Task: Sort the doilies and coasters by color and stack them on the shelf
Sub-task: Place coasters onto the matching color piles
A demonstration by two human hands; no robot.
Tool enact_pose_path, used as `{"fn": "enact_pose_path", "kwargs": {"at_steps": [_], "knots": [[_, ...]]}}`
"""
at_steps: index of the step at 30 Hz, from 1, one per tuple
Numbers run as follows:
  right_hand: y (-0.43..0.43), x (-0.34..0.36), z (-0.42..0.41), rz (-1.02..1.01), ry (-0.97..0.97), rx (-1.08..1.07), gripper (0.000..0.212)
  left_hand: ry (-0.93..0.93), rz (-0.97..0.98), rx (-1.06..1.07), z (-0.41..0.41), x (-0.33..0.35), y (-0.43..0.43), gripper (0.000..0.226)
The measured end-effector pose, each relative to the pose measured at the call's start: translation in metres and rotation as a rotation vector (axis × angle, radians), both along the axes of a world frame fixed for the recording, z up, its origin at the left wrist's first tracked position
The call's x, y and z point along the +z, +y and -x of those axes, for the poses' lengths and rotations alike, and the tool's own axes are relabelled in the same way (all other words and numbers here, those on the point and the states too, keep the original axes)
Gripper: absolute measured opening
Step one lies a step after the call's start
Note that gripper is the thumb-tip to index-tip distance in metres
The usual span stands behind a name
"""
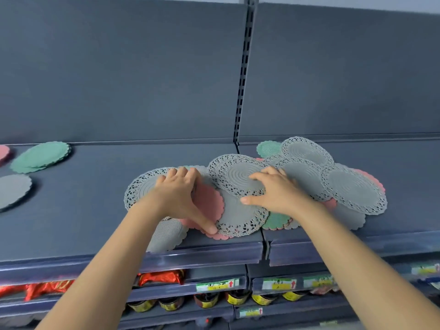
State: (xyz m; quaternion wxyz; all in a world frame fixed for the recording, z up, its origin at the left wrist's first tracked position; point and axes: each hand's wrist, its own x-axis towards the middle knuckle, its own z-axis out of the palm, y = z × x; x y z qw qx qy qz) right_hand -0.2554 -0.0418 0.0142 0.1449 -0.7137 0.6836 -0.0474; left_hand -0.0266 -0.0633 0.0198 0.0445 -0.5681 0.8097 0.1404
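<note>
**Site: retail shop, grocery aisle**

From my remote seat I log what marks it as a shop:
- Dark grey gondola back panels (119,67), joined by a slotted metal upright (242,75).
- Top shelf (71,210), fronted by a clear label rail (202,254).
- Lower tiers with yellow-and-green price tags (217,285) bearing red arrows.
- A row of dark jars (206,300) with yellow labels.
- Red foil packs (162,277) further left.

1. The left hand (177,196) is bare, with a short, plain thumbnail.
2. The right hand (273,194) is bare too, and its thumbnail is short and plain.
3. The left forearm (114,253) is bare along all that shows.
4. The right forearm (357,253) is likewise bare, from wrist to elbow.
</note>
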Motion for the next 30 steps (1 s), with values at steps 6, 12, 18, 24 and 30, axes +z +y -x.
{"fn": "enact_pose_path", "kwargs": {"at_steps": [6, 12, 18, 24, 30], "knots": [[-0.035, -0.011, 0.011, 0.173, 0.094, 0.027, 0.046, 0.164, 0.020, 0.009, -0.008, -0.003, -0.006, 0.095], [-0.054, -0.006, 0.007, 0.241, 0.039, 0.093, 0.042, 0.366, 0.075, 0.016, -0.010, 0.005, -0.017, 0.055], [-0.063, 0.008, -0.032, 0.135, -0.268, 0.351, 0.039, 0.615, 0.082, 0.138, -0.005, 0.013, -0.017, 0.034], [-0.096, -0.012, -0.054, 0.006, -0.136, 0.286, 0.041, 1.001, 0.102, 0.405, -0.009, 0.018, 0.000, 0.011], [-0.102, -0.013, -0.059, -0.056, -0.360, 0.241, 0.025, 1.259, 0.040, 0.608, -0.012, 0.011, 0.016, 0.013]]}}
